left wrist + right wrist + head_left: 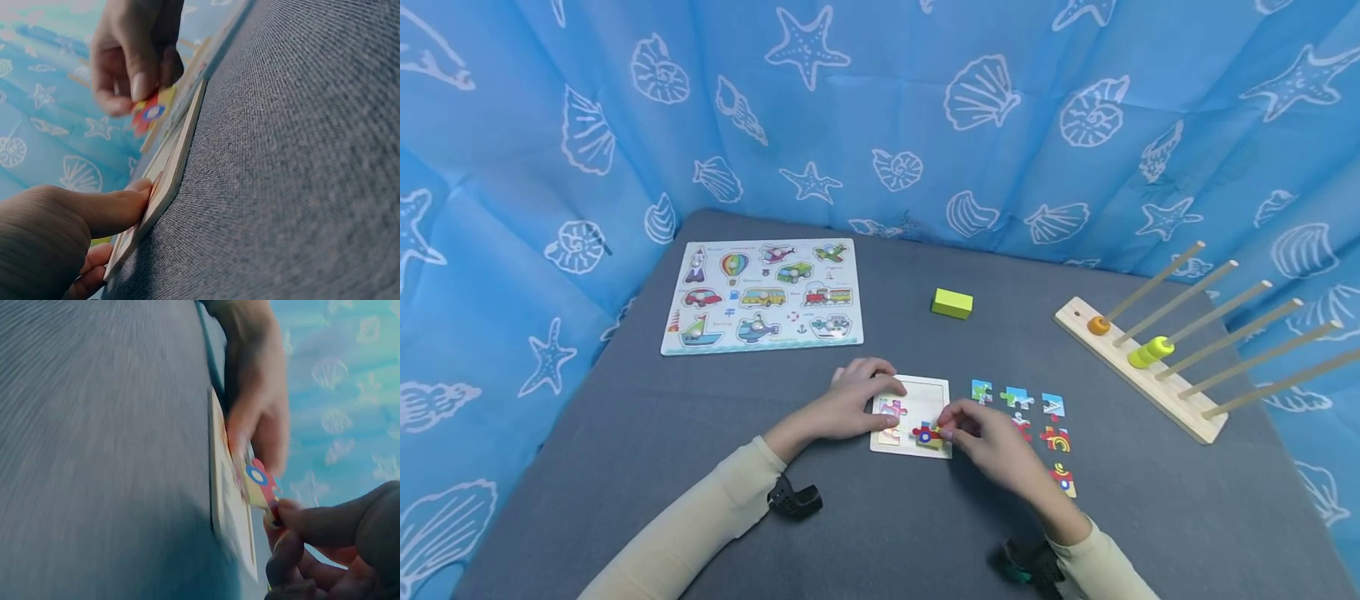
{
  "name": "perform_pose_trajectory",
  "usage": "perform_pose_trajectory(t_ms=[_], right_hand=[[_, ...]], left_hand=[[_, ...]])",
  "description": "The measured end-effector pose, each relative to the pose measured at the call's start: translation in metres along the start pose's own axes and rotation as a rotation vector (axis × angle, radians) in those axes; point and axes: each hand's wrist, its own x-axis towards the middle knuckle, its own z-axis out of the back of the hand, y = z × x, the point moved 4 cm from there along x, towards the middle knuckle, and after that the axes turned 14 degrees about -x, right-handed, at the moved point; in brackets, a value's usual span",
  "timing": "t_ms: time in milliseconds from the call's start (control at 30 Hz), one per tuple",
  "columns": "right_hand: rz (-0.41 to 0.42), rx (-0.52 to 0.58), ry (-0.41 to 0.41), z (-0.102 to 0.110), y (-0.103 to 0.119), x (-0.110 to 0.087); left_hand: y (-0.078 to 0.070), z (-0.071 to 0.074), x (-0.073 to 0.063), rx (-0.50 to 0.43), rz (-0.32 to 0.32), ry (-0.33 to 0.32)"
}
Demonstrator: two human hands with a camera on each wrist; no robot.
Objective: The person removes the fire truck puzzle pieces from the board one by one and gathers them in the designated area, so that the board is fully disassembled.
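A small square wooden puzzle tray (925, 385) lies on the table, with pale pink puzzle shapes (889, 436) along its left side. My left hand (856, 402) rests over the tray's left edge, its thumb pressing down inside the frame and the index finger lying near the upper part. Between thumb and fingertips, my right hand (992, 437) pinches a red, yellow and blue puzzle piece (927, 434). That piece is tilted above the lower right of the tray in the right wrist view. Loose puzzle pieces (1056, 439), several of them, lie right of the tray, some partly hidden by the right hand.
At the back left lies a vehicle peg puzzle board (748, 315). A green-yellow block (952, 303) sits behind the tray. To the right, a wooden peg stand (1138, 377) has slanting rods, with orange and yellow-green beads. A blue shell-patterned curtain (880, 108) borders the table (880, 517).
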Motion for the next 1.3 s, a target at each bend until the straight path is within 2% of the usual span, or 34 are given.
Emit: perform_pose_trajectory(t_ms=[367, 500, 633, 867, 1167, 1300], right_hand=[[-0.171, -0.103, -0.031, 0.043, -0.047, -0.044], [-0.267, -0.093, 0.016, 0.047, -0.059, -0.057], [-0.317, -0.102, 0.065, 0.043, -0.068, -0.063], [-0.315, -0.131, 0.079, 0.037, -0.078, -0.066], [-0.289, -0.163, 0.08, 0.036, -0.08, -0.065], [-0.237, -0.197, 0.052, 0.037, -0.077, -0.066]], left_hand=[[0.001, -0.001, 0.0, -0.003, -0.005, 0.011], [0.0, -0.001, 0.0, -0.002, -0.001, 0.019], [0.0, -0.001, 0.0, 0.001, -0.004, 0.016], [0.001, -0.001, 0.0, 0.001, 0.002, 0.02], [0.0, -0.001, -0.001, 0.001, -0.002, 0.02], [-0.001, -0.001, -0.001, 0.001, -0.004, 0.02]])
